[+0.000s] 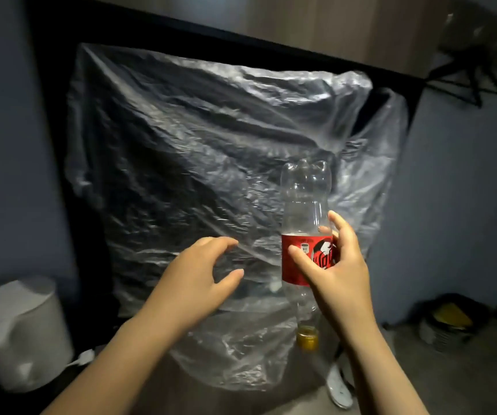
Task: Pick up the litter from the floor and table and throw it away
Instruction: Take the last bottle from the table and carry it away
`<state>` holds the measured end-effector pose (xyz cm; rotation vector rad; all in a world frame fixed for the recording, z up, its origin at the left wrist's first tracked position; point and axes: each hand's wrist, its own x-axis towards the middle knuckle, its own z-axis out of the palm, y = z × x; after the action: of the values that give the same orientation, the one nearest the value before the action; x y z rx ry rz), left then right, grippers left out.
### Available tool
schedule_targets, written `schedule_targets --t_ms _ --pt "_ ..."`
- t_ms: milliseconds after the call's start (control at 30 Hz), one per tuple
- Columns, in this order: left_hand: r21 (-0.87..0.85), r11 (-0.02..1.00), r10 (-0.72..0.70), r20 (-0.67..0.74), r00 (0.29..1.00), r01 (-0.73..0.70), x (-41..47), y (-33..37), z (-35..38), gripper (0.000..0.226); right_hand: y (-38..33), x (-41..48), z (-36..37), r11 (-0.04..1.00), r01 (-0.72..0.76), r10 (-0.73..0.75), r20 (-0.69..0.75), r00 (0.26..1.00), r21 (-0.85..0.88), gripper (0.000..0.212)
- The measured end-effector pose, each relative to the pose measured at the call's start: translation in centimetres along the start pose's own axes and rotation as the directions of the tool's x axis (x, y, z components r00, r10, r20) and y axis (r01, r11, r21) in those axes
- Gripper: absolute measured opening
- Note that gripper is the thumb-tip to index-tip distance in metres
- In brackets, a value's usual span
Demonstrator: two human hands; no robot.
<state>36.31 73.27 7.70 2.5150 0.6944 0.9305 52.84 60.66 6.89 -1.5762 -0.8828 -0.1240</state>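
My right hand (340,274) grips an empty clear plastic soda bottle (304,205) around its red label (293,271). My thumb lies across the front of the label and my other fingers (340,227) curl round the far side, so they are clamped on the bottle. The bottle is upside down and close to upright: its lobed base points up, and its gold cap (307,339) is at the bottom, below my wrist. It is off the floor, in the air, right in front of a big translucent plastic rubbish bag (181,160).

The crinkled bag fills the middle of the view and stands in front of a dark panel. My left hand (193,283) is just left of the bottle, at the height of the label, with its back towards me. Its fingers are spread apart and loosely curved, holding nothing. They are against or just in front of the bag's surface, and I cannot tell whether they touch it.

A white lidded bin (22,333) sits blurred at the lower left. At the lower right, a dark basket (445,324) with something yellow inside rests on the floor (466,384). A white slipper (338,387) lies near the bag's lower edge, and black hangers (466,85) hang at the upper right
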Motion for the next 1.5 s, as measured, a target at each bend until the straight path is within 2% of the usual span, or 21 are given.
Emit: schedule_targets --t_ms 233,367,633,833,933,1167,1367,1500 --pt "-0.144 0.973 0.197 0.133 0.971 -0.178 5.1 11.9 12.1 0.045 6.3 2.4 -16.2 0.991 -0.07 0.044 -0.223 0.974 -0.112 0.074" --pt "-0.237 0.935 0.31 0.189 0.932 -0.263 7.1 18.6 18.2 0.045 8.9 2.4 -24.2 0.975 -0.156 0.094 -0.349 0.933 -0.156 0.075" --pt "-0.426 0.822 0.519 0.29 0.804 -0.377 10.4 28.3 29.8 0.045 13.9 1.0 -36.4 0.929 -0.322 0.149 -0.614 0.775 -0.182 0.073" --pt "-0.502 0.739 0.644 0.33 0.691 -0.449 14.6 32.5 38.1 0.045 18.7 2.4 -41.7 0.885 -0.416 0.127 -0.752 0.647 -0.209 0.074" --pt "-0.55 0.706 0.677 0.34 0.653 -0.445 18.0 33.8 41.6 0.045 21.1 5.0 -42.8 0.877 -0.43 0.104 -0.788 0.608 -0.216 0.075" --pt "-0.636 0.682 0.686 0.384 0.618 -0.361 26.7 35.3 50.3 0.045 27.6 12.3 -45.3 0.86 -0.478 0.161 -0.792 0.588 -0.179 0.074" --pt "-0.656 0.686 0.695 0.461 0.552 -0.316 30.1 37.0 58.4 0.045 34.2 15.5 -47.9 0.805 -0.564 0.223 -0.785 0.577 -0.185 0.073" --pt "-0.657 0.693 0.691 0.49 0.532 -0.295 32.1 39.2 64.1 0.044 38.7 17.3 -51.3 0.787 -0.595 0.252 -0.794 0.553 -0.165 0.076"
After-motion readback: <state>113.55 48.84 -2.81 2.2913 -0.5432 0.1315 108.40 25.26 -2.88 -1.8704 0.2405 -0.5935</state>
